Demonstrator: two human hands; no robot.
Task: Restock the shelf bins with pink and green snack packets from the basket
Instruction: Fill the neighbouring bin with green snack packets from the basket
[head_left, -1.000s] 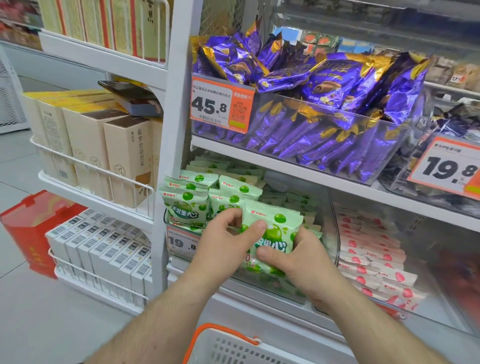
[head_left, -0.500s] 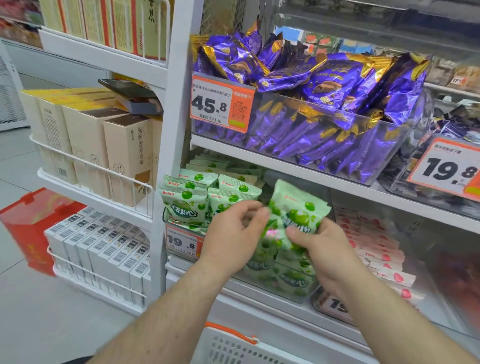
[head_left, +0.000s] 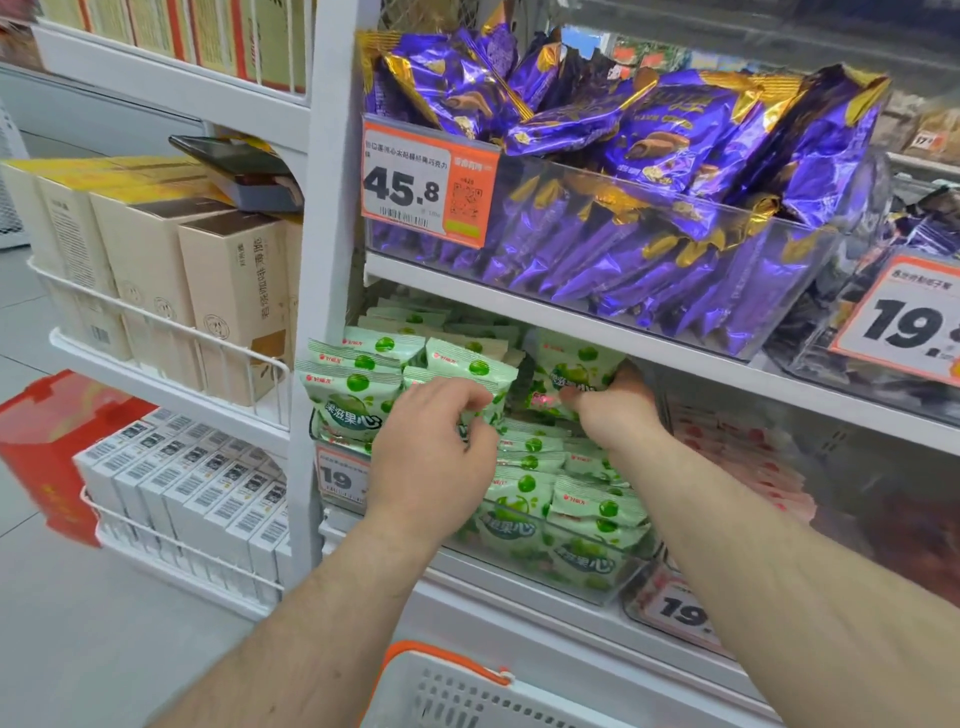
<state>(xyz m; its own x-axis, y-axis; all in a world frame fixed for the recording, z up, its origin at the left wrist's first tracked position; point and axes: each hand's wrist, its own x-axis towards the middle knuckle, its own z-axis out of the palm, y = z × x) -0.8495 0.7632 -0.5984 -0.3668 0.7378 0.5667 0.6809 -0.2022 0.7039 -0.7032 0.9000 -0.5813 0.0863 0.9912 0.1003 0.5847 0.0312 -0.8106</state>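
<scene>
A clear shelf bin (head_left: 587, 587) holds several green snack packets. My right hand (head_left: 613, 410) grips an upright green packet (head_left: 571, 369) deep in the bin, just under the shelf above. My left hand (head_left: 431, 452) has its fingers curled on the front of the standing green packets (head_left: 358, 400) at the bin's left. Pink packets (head_left: 737, 447) lie in the neighbouring clear bin to the right. The white basket with an orange rim (head_left: 441, 675) sits below, at the bottom edge of the view.
A bin of purple snack bags (head_left: 623, 171) fills the shelf above, with an orange price tag (head_left: 428, 189). Beige boxes (head_left: 156, 280) and white boxes (head_left: 192, 483) stand in wire racks at left. A red box (head_left: 47, 436) sits on the floor.
My right hand has carried the green packet up and back into the bin. My left hand has shifted left onto the standing packets at the front.
</scene>
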